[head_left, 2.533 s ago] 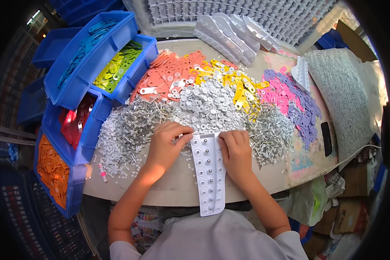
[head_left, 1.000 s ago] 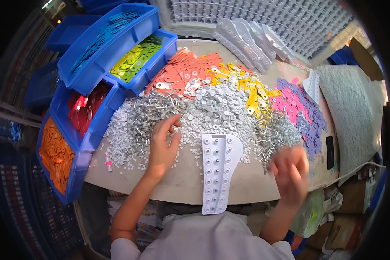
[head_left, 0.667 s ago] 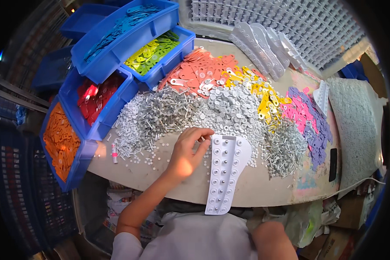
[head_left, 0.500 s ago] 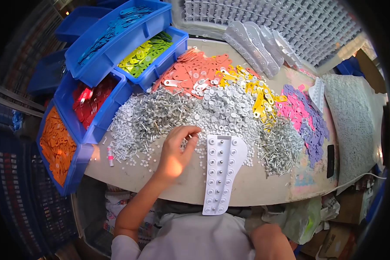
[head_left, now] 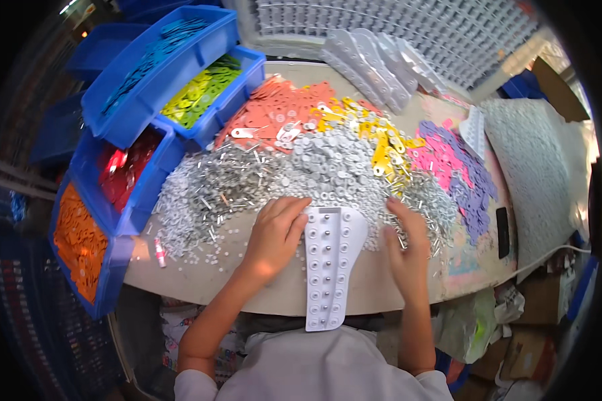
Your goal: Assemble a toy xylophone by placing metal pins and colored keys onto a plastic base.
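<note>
The long white plastic panel [head_left: 334,269] overhangs the beige table [head_left: 382,289]. The left hand [head_left: 272,231], fingers curled, is at its far-left corner — whether gripping, one cannot tell; the right hand [head_left: 409,247], apart, is loosely spread. Bumping the overhang could spill the round silver studs [head_left: 327,264], if loose.

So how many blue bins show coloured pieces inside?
4, at left: bin of blue pieces highest, bin of yellow and green ones to its lower right, bin of red ones lower, bin of orange ones lowest. More may be hidden.
</note>
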### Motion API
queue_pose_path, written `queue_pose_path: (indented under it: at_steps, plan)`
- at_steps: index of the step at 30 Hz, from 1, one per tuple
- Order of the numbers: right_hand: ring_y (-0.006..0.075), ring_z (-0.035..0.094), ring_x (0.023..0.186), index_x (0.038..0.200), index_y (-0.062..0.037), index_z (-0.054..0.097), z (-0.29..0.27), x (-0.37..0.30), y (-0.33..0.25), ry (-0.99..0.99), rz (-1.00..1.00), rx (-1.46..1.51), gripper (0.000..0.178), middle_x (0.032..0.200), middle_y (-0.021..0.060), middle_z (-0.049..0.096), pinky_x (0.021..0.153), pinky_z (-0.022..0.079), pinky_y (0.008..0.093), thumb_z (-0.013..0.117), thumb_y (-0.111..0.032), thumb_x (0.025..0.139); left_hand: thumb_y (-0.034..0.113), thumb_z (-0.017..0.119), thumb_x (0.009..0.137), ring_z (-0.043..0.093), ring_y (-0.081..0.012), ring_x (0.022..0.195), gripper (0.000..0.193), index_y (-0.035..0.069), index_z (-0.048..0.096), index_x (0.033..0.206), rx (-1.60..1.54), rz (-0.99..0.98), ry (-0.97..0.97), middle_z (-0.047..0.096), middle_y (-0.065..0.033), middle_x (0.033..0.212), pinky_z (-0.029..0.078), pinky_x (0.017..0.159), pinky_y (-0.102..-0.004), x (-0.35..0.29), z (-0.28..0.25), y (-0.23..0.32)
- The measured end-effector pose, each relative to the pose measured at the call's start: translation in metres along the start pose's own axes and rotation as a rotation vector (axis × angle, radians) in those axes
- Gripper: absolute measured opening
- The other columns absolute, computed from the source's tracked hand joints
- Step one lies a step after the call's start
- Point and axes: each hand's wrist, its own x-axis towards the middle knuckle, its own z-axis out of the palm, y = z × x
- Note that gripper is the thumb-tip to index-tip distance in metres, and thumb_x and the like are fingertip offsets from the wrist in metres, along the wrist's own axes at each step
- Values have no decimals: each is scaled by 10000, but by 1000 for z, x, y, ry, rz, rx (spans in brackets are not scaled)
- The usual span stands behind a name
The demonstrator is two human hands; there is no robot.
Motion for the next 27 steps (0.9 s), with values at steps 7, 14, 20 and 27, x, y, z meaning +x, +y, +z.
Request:
queue_pose_path:
  at_steps: [7, 14, 20, 27]
  plan:
    - [235, 647, 890, 1169, -7, 735, 16, -22, 3, -122, 283, 188, 211, 1011, 126, 706, 803, 503, 350, 627, -64, 998, 152, 585, 1033, 622, -353, 1170, 316, -12, 683, 1285, -14, -53, -116, 690, -182, 1238, 480, 1017, -418, -1, 0, 4]
    - [310, 610, 933, 1013, -14, 719, 23, 6, 21, -62, 55, -56, 103, 966, 131, 678, 854, 478, 395, 716, -49, 915, 139, 599, 1017, 650, -327, 991, 208, -7, 723, 1097, 32, -2, -99, 709, -143, 1036, 500, 893, -410, 11, 0, 1]
    - [319, 596, 947, 941, -26, 694, 35, 16, 33, -156, -44, -110, 109, 920, 108, 654, 866, 463, 418, 758, -52, 856, 136, 665, 971, 660, -303, 945, 147, 17, 736, 1019, 73, 44, -108, 706, -124, 976, 511, 841, -397, 42, -5, 11]
    - [332, 597, 922, 947, -19, 658, 32, 7, 30, -99, 10, -115, 106, 920, 131, 653, 831, 472, 435, 723, -3, 864, 96, 706, 913, 667, -303, 950, 109, 44, 748, 1000, 55, 247, -330, 703, -95, 959, 529, 840, -413, 70, 20, 16]
